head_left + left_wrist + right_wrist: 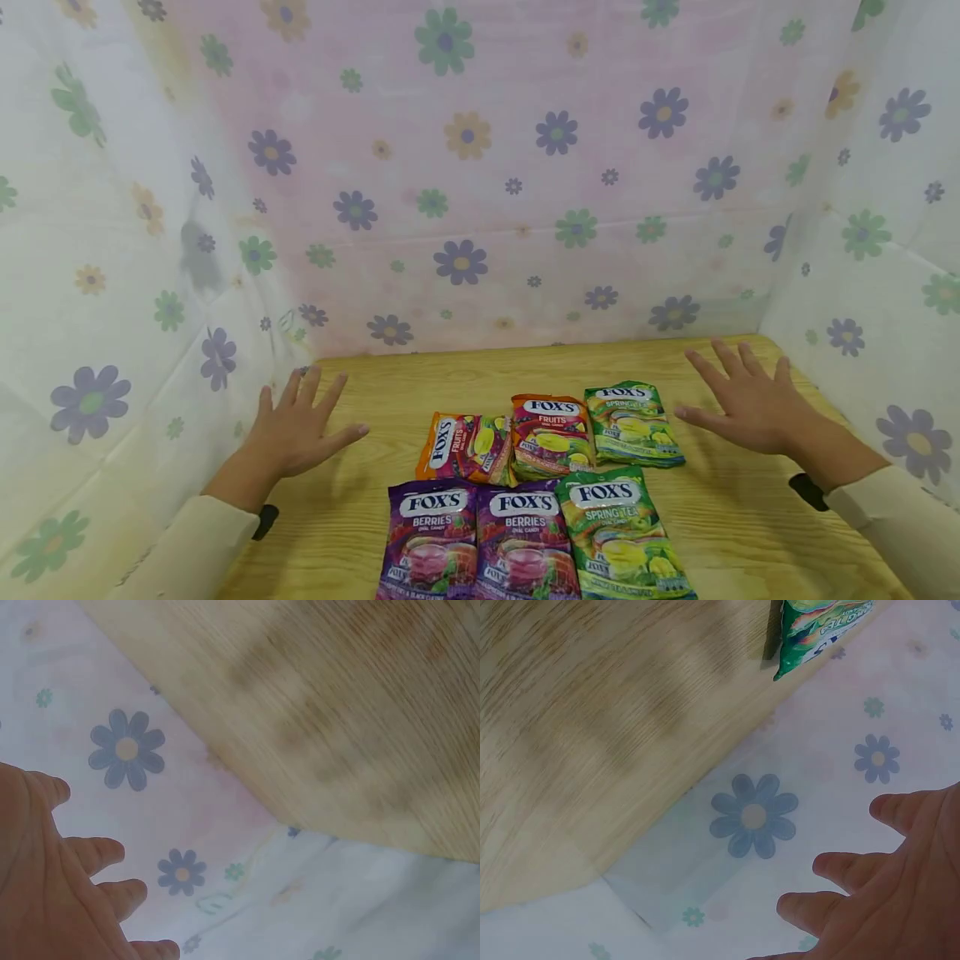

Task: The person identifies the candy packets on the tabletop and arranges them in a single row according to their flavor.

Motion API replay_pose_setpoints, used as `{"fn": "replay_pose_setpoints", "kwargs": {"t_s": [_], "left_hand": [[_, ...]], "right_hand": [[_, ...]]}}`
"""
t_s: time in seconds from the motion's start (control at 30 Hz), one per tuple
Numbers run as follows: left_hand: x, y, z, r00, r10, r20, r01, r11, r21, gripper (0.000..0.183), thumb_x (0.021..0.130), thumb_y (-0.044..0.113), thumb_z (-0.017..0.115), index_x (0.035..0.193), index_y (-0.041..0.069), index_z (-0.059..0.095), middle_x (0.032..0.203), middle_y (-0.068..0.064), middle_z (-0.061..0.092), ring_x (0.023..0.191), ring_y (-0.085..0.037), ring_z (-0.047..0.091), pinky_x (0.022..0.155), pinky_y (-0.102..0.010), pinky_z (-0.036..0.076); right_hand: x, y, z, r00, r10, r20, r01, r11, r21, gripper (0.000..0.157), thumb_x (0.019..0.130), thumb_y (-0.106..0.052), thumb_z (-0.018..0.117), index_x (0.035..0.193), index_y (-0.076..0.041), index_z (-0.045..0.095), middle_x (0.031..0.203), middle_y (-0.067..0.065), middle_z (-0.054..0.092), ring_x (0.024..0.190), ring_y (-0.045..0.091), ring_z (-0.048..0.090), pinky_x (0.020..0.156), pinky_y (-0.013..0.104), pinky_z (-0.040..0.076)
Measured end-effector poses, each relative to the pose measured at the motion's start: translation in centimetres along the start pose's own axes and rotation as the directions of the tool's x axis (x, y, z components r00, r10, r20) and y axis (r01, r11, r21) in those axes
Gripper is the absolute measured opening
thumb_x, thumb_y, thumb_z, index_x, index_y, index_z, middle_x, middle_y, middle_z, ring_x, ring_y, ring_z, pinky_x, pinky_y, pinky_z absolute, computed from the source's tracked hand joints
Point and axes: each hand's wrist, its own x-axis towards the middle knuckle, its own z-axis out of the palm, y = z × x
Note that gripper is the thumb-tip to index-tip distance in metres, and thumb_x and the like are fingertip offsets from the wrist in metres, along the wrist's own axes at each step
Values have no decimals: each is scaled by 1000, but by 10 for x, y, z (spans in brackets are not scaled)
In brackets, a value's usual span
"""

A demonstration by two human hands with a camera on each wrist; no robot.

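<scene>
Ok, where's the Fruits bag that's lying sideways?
In the head view, the sideways Fruits bag lies at the back row's left end, left of the other Fruits bag and behind the Berries bags.

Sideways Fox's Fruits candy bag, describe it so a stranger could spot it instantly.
On the wooden table, find the farther row of Fox's candy bags. Its leftmost is the orange-red Fruits bag. Unlike its neighbours, its Fox's logo is turned sideways at its left end.

FOX'S Berries packets (431, 542), Fruits packets (553, 437), Spring Tea packets (624, 537)
</scene>
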Motion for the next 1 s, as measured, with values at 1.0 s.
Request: {"fn": "replay_pose_setpoints", "kwargs": {"t_s": [1.0], "left_hand": [[-11,45,20,993,-38,115,72,946,-315,107,95,82,38,167,8,9,161,-35,30,139,-61,40,104,-75,41]], "right_hand": [[37,-51,3,992,-127,11,126,990,61,94,94,-75,52,165,-19,26,170,24,18,153,53,19,107,89,0]]}}
